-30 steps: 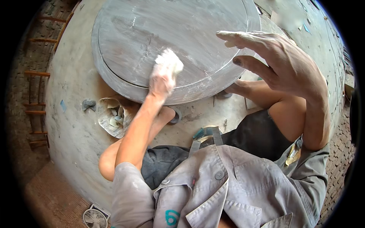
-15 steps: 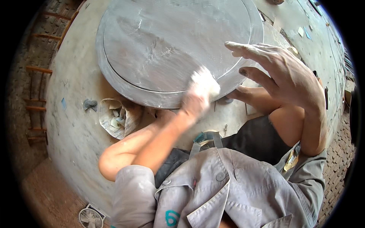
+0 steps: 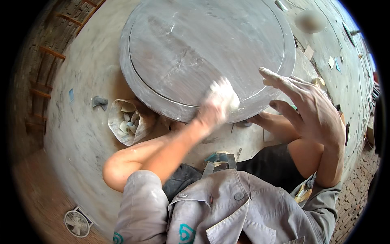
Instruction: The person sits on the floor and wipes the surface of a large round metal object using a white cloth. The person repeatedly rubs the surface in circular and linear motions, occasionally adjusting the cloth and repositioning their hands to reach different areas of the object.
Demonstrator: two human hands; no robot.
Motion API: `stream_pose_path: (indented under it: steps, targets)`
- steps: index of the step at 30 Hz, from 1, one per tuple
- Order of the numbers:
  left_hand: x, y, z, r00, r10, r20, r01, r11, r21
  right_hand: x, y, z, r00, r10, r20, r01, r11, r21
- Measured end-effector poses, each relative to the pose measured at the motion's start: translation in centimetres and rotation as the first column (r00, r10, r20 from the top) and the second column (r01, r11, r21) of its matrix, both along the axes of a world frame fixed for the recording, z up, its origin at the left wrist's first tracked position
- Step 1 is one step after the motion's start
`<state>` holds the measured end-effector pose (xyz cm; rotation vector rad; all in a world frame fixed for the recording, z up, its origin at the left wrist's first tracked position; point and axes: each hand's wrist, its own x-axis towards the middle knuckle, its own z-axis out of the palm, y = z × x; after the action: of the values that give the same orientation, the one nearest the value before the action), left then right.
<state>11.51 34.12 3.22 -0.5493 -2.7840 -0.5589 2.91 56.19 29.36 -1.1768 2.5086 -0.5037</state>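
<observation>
A large round grey disc (image 3: 183, 53) lies in front of me, with a dark groove near its rim and pale dust and streaks on its top. My left hand (image 3: 219, 101), whitened with dust and blurred by motion, presses on its near part. Its fingers look curled; whatever they may hold is hidden. Over the disc's right near edge hovers my right hand (image 3: 310, 107), open, fingers spread and dusty, holding nothing.
By my left knee stands a pale sack (image 3: 126, 122) with its top rolled open and scraps inside. A grey crumpled lump (image 3: 99, 102) lies beside it. A small white fan (image 3: 77, 223) is at the lower left. A blurred round thing (image 3: 309, 21) shows at the upper right.
The view has shifted, so the disc sits lower and farther right in the picture. My left hand has moved slightly left across the disc. My right hand stays spread, lower in the picture.
</observation>
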Motion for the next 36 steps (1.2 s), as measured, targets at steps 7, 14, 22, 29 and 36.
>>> stream_pose_path:
  steps: [7, 14, 22, 29, 36]
  targets:
    - [-4.2, -3.5, -2.8, 0.979, 0.190, -0.073, -0.182, 0.978, 0.097, -0.4, 0.5, -0.6, 0.999, -0.030, 0.018, 0.030, 0.999, 0.012]
    - [-9.0, -11.4, 0.4, 0.963, 0.267, 0.035, -0.269, 0.961, 0.064, 0.4, -0.2, -0.2, 0.997, 0.071, 0.009, -0.070, 0.997, -0.040]
    - [-2.2, -2.8, -1.1, 0.997, 0.069, -0.036, -0.066, 0.996, 0.060, 0.2, 0.1, 0.8, 0.995, -0.063, 0.082, 0.058, 0.996, 0.067]
    - [-11.4, -13.0, -1.9, 0.923, 0.353, -0.152, -0.345, 0.936, 0.072, 0.5, 0.0, -0.1, 0.991, -0.038, 0.131, 0.029, 0.997, 0.074]
    - [-9.6, -10.9, -0.3, 0.969, 0.248, 0.024, -0.247, 0.969, -0.033, 0.2, 0.2, 0.6, 0.996, -0.026, 0.085, 0.024, 1.000, 0.020]
